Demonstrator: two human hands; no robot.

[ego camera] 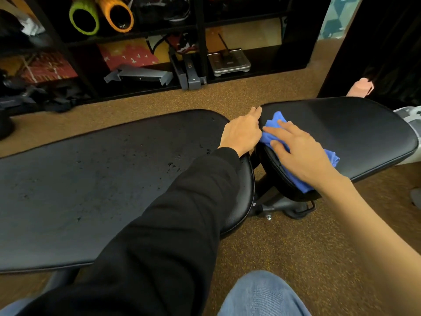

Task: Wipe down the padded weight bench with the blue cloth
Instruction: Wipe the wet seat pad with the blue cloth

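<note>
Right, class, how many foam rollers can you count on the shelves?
2: a green roller and an orange roller, side by side on the upper shelf. More may be hidden.

We log weight bench (68, 201): two black pads split by gap. Long pad (136, 156) at left carries scattered droplets (173, 165). Short pad (353, 128) at right carries crumpled blue cloth (274, 122) at gap-side end. Bench frame (293, 208) stands on brown speckled floor (296, 252).

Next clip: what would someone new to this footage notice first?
The blue cloth under the right hand, pressed flat on the smaller bench pad at right. The left hand rests at the end of the long pad, which is speckled with droplets.
</note>
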